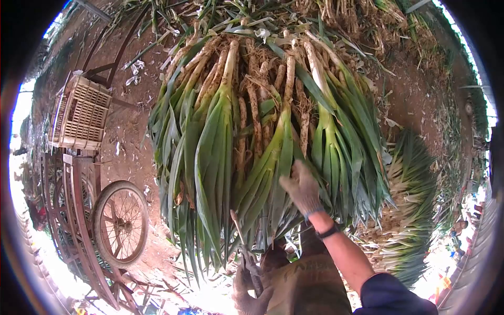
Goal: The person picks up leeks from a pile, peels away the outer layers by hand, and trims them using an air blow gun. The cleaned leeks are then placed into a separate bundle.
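Note:
A big pile of leeks (223, 131) lies with pale, soil-covered root ends at the top and green leaves fanning down. My right hand (303, 190), in a light knitted glove, is over the leaves right of centre, thumb and fingers apart, with nothing visibly gripped. Low in the view, my left hand (249, 294), also gloved, is closed around the dark lower part of a thin tool (237, 224). The tool points up against the leaf tips; its exact shape is unclear.
A slatted crate (83, 113) sits on a cart frame with a spoked wheel (121, 224) at the left. Trimmed leeks (412, 210) lie stacked at the right. More leeks (344, 16) and loose leaf scraps are at the top, on bare soil.

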`<state>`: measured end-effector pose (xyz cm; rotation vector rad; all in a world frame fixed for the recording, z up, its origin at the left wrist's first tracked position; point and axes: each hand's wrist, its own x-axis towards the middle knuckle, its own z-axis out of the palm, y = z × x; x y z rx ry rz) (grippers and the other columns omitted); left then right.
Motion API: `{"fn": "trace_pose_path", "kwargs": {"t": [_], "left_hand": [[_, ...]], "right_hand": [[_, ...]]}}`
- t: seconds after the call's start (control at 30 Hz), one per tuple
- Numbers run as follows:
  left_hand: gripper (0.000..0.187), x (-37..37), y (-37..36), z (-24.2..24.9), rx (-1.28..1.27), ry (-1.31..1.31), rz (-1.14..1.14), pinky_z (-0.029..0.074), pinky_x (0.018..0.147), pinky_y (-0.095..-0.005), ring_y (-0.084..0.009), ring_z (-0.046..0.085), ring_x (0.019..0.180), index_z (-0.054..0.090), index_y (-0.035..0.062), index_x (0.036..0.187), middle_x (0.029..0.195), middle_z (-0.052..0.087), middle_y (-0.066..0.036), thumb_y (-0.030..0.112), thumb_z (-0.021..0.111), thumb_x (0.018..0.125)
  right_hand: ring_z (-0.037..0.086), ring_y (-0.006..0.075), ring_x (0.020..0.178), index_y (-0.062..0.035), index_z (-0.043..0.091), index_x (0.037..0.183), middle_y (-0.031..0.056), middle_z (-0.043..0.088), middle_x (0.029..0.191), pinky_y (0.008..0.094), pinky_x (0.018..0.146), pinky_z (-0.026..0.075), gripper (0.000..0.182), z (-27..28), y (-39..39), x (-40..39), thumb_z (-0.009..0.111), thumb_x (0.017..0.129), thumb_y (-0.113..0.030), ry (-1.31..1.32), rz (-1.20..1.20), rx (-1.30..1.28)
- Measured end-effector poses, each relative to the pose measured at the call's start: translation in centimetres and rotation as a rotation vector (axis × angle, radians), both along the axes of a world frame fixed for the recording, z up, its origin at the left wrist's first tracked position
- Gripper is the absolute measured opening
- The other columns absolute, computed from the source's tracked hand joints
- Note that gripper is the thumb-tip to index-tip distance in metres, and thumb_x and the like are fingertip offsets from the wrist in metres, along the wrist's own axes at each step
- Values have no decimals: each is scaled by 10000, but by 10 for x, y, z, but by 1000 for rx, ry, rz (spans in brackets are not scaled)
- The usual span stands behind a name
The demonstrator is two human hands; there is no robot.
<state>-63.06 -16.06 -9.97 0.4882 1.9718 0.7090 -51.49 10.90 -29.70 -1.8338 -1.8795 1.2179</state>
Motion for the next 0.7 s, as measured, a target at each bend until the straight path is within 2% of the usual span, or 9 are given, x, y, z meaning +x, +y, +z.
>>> {"fn": "trace_pose_path", "kwargs": {"t": [0.07, 0.17, 0.23, 0.37, 0.47, 0.53, 0.57, 0.6, 0.7], "left_hand": [[1002, -2, -7, -1, 4, 7, -68, 500, 1116, -439, -341, 600, 1364, 388, -32, 1619, 1492, 588, -250, 130, 935, 795], [1000, 8, -8, -1, -78, -89, 15, 477, 1142, -448, -337, 572, 1400, 392, -29, 1623, 1516, 574, -262, 139, 934, 799], [1005, 17, -13, 0, -51, -40, 2, 466, 1153, -451, -342, 558, 1418, 394, -29, 1625, 1538, 560, -272, 142, 935, 796], [999, 30, 0, 14, -81, -44, 36, 464, 1153, -443, -342, 549, 1431, 395, -26, 1629, 1578, 536, -262, 142, 933, 804], [992, 33, 5, 25, -47, -16, 67, 467, 1148, -435, -335, 551, 1429, 393, -32, 1629, 1580, 539, -250, 129, 927, 810], [987, 37, 5, 26, 8, 97, 21, 471, 1143, -427, -330, 561, 1417, 390, -35, 1630, 1563, 558, -243, 113, 922, 812], [948, 38, 14, 29, -91, -33, 169, 484, 1118, -434, -347, 606, 1343, 429, -48, 1600, 1465, 623, -237, 88, 916, 797], [870, 45, 18, 30, 69, 183, 134, 516, 1043, -434, -340, 637, 1242, 486, -52, 1550, 1340, 667, -208, 75, 906, 799], [894, 50, 39, 35, 92, 39, 175, 527, 1043, -413, -304, 634, 1218, 438, -46, 1595, 1322, 662, -191, 75, 887, 831]], "right_hand": [[712, 456, 1151, 108, 572, 1395, 332, 700, 1273, 529, 1032, 552, 923, -53, 28, -11, 761, 867, -624, -19, -53, -125], [726, 461, 1072, 86, 608, 1284, 311, 729, 1176, 521, 973, 570, 818, -34, 52, -64, 798, 831, -568, -168, -120, -225], [733, 457, 1032, 62, 617, 1206, 300, 737, 1114, 517, 925, 584, 749, -56, 60, -85, 820, 815, -544, -72, -235, -245], [760, 394, 918, 41, 598, 1143, 291, 740, 1019, 491, 802, 616, 620, -52, 65, -70, 844, 771, -389, -90, -264, -199], [735, 288, 816, 33, 605, 1096, 176, 714, 906, 434, 748, 614, 467, 17, 86, -28, 805, 755, -215, 107, -261, -133], [693, 273, 811, 43, 623, 1033, 163, 694, 897, 416, 772, 569, 425, 51, 116, 22, 807, 777, -243, 169, -251, -34], [679, 264, 795, 44, 629, 982, 157, 683, 885, 419, 750, 559, 433, 84, 135, 47, 809, 788, -298, 65, -189, 62], [664, 247, 762, 39, 634, 957, 145, 673, 864, 405, 704, 550, 470, 107, 157, 79, 811, 785, -361, 25, -153, 133], [655, 212, 730, -5, 620, 926, 93, 634, 812, 389, 645, 535, 489, 198, 214, 151, 823, 792, -429, -106, -80, 233]]}}
